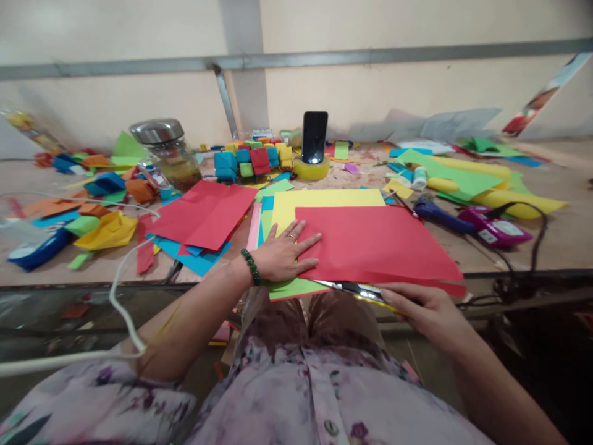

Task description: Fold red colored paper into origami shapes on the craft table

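My left hand (pixel 290 252) lies flat with its fingers spread, pressing on the left end of a large red paper sheet (pixel 375 241). Beneath that sheet show a yellow sheet (pixel 338 197) and a green sheet (pixel 290 288). My right hand (pixel 424 306) is closed round a utility knife (pixel 359 289) with a yellow and dark handle. Its blade points left and lies along the front edge of the red sheet. Part of the handle is hidden by my fingers.
Left of the stack are more red sheets (pixel 208 213) and a glass jar (pixel 173 154) with a metal lid. Behind stand folded paper cubes (pixel 259 161) and a phone (pixel 315 137) on a yellow tape roll (pixel 311 168). A purple glue gun (pixel 493 227) lies right; a white cable (pixel 123 303) crosses my left arm.
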Tool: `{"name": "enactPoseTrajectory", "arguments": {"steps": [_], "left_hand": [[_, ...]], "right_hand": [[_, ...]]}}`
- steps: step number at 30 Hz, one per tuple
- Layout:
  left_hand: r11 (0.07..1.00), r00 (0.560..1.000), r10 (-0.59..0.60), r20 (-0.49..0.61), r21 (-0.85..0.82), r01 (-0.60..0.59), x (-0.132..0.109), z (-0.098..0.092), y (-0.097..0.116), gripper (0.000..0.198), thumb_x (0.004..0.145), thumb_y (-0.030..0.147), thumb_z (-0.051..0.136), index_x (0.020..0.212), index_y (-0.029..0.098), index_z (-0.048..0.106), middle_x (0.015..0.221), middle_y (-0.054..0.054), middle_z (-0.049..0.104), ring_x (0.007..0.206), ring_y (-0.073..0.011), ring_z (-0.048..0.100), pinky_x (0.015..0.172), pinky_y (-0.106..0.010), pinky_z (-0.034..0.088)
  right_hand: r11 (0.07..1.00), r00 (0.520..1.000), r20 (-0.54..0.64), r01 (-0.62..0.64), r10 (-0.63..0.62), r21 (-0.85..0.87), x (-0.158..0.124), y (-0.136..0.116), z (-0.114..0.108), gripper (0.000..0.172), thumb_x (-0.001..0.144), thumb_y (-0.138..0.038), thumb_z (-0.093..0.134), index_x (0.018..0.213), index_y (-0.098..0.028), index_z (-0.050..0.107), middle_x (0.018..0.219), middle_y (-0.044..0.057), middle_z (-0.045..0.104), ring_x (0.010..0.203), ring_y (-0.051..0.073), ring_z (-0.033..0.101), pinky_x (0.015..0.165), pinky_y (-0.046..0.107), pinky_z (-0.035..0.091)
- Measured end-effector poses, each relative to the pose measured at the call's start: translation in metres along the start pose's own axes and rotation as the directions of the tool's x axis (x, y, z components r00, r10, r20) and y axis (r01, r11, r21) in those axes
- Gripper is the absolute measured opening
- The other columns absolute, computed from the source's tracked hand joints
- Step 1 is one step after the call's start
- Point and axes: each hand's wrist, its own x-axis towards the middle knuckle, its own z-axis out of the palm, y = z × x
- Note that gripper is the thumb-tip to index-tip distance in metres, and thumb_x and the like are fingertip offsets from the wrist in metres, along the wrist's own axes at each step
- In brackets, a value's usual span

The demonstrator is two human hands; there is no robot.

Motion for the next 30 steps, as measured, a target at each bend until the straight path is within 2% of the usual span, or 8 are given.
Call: {"name": "enactPoseTrajectory", "arguments": {"steps": [13, 20, 23, 24, 25, 27, 28, 30], "left_hand": [[1.0, 1.0, -0.003, -0.005, -0.005, 0.003, 0.0, 0.001, 0.0, 0.066, 0.093, 0.061, 0.029, 0.151, 0.032, 0.017, 0.16, -0.013, 0.002, 0.146, -0.0337, 0.004, 0.111, -0.063, 0.005], [1.0, 1.0, -0.004, 0.004, -0.013, 0.004, 0.001, 0.001, -0.001, 0.066, 0.093, 0.062, 0.026, 0.151, 0.032, 0.013, 0.16, -0.014, 0.001, 0.146, -0.0332, 0.002, 0.11, -0.064, 0.006], [1.0, 1.0, 0.011, -0.004, -0.027, -0.011, -0.001, 0.001, -0.002, 0.067, 0.093, 0.063, 0.025, 0.151, 0.032, 0.014, 0.159, -0.016, 0.002, 0.146, -0.0332, 0.003, 0.109, -0.065, 0.009], [1.0, 1.0, 0.01, -0.015, -0.024, -0.01, -0.002, 0.001, -0.002, 0.068, 0.092, 0.064, 0.026, 0.151, 0.031, 0.016, 0.159, -0.017, 0.004, 0.146, -0.0337, 0.005, 0.109, -0.065, 0.011], [1.0, 0.999, 0.012, -0.032, -0.021, -0.013, -0.004, 0.001, -0.001, 0.069, 0.092, 0.065, 0.027, 0.151, 0.03, 0.018, 0.159, -0.018, 0.007, 0.146, -0.0344, 0.007, 0.108, -0.066, 0.012], [1.0, 0.993, -0.013, -0.12, -0.001, 0.013, -0.009, 0.003, 0.003, 0.074, 0.09, 0.068, 0.029, 0.15, 0.026, 0.025, 0.158, -0.02, 0.011, 0.145, -0.0366, 0.009, 0.108, -0.066, 0.013], [1.0, 0.984, -0.014, -0.178, 0.016, 0.017, -0.012, 0.004, 0.007, 0.079, 0.086, 0.071, 0.032, 0.149, 0.024, 0.028, 0.157, -0.021, 0.01, 0.145, -0.0372, 0.006, 0.109, -0.065, 0.012], [0.999, 0.975, 0.024, -0.221, 0.038, -0.016, -0.018, 0.009, 0.016, 0.084, 0.082, 0.075, 0.037, 0.149, 0.025, 0.028, 0.157, -0.02, 0.012, 0.145, -0.0354, 0.008, 0.11, -0.064, 0.011]], "right_hand": [[1.0, 0.999, 0.027, 0.025, -0.025, 0.012, 0.0, 0.0, 0.003, 0.047, 0.064, -0.058, 0.071, 0.086, -0.018, 0.079, 0.069, 0.005, 0.07, 0.054, 0.014, 0.054, 0.046, 0.025, 0.044], [0.998, 0.977, 0.208, 0.057, -0.053, -0.013, -0.007, 0.0, 0.006, 0.04, 0.069, -0.053, 0.069, 0.086, -0.018, 0.079, 0.069, 0.004, 0.07, 0.053, 0.013, 0.054, 0.049, 0.024, 0.043], [0.996, 0.95, 0.3, 0.091, -0.089, 0.01, -0.021, 0.004, -0.007, 0.035, 0.071, -0.049, 0.07, 0.086, -0.018, 0.079, 0.073, 0.006, 0.072, 0.06, 0.016, 0.06, 0.053, 0.025, 0.047], [0.995, 0.953, 0.287, 0.093, -0.096, 0.023, -0.027, 0.008, -0.016, 0.035, 0.07, -0.048, 0.07, 0.085, -0.018, 0.079, 0.075, 0.007, 0.073, 0.064, 0.018, 0.062, 0.054, 0.026, 0.048], [0.995, 0.969, 0.23, 0.085, -0.093, 0.042, -0.034, 0.012, -0.025, 0.036, 0.069, -0.049, 0.071, 0.084, -0.017, 0.079, 0.075, 0.008, 0.073, 0.064, 0.018, 0.063, 0.053, 0.026, 0.048], [0.992, 0.997, -0.027, 0.077, -0.075, 0.104, -0.047, 0.026, -0.049, 0.04, 0.07, -0.053, 0.069, 0.087, -0.018, 0.078, 0.068, 0.007, 0.07, 0.054, 0.016, 0.059, 0.043, 0.024, 0.043], [0.987, 0.979, -0.194, 0.087, -0.061, 0.133, -0.053, 0.035, -0.061, 0.042, 0.073, -0.055, 0.065, 0.091, -0.019, 0.077, 0.062, 0.005, 0.066, 0.045, 0.014, 0.053, 0.037, 0.023, 0.036], [0.977, 0.87, -0.48, 0.184, -0.11, 0.109, -0.063, 0.054, -0.082, 0.044, 0.079, -0.058, 0.056, 0.097, -0.022, 0.075, 0.055, 0.003, 0.06, 0.039, 0.013, 0.046, 0.032, 0.025, 0.033]]}}
